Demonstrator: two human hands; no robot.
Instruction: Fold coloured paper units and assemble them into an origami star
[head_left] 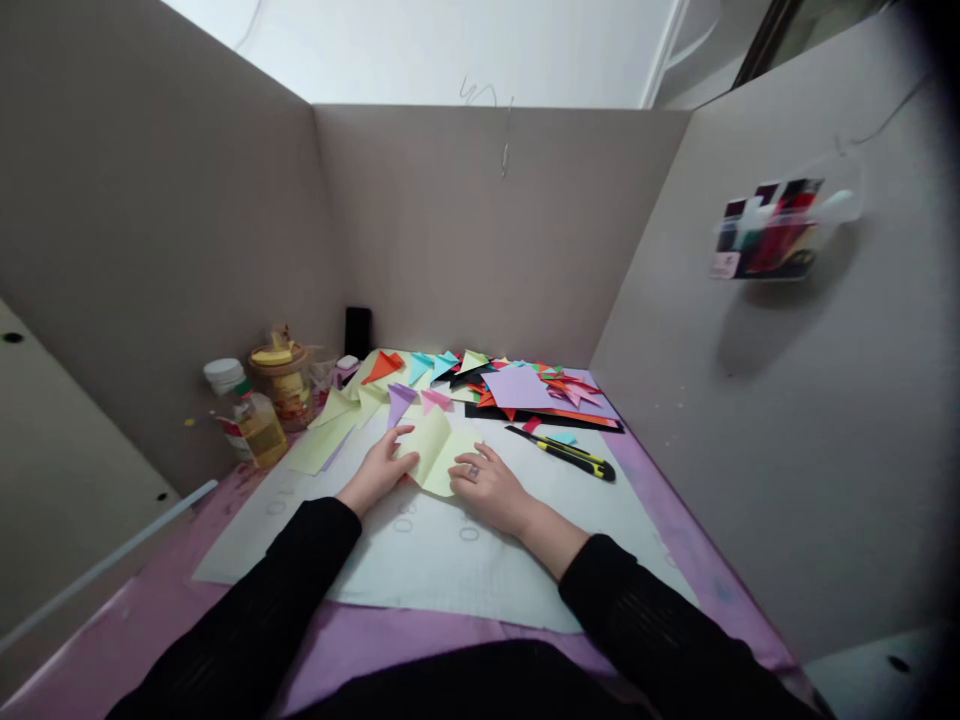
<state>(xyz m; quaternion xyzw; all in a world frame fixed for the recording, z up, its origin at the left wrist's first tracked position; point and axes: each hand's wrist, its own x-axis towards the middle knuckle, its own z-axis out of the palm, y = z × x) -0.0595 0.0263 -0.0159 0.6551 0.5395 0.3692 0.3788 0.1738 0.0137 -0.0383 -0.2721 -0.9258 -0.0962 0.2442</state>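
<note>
A pale yellow sheet of paper (433, 452) with a crease down its middle lies partly raised above a white paper sheet (465, 565) on the table. My left hand (381, 468) grips its left edge between thumb and fingers. At the right half, my right hand (491, 488), with a ring on one finger, has its curled fingers on the yellow paper; its thumb is mostly hidden. Just beyond are small folded pieces, a purple one (401, 402) and a pink one (435, 401). A black-and-yellow utility knife (566, 453) lies right of my right hand.
Coloured paper scraps and a lilac sheet (517, 389) are piled at the back right. Bottles (264, 428) and a lidded jar (289, 385) stand at the left. A black phone-like object (358, 332) leans at the back. Grey panels (495, 230) enclose the table.
</note>
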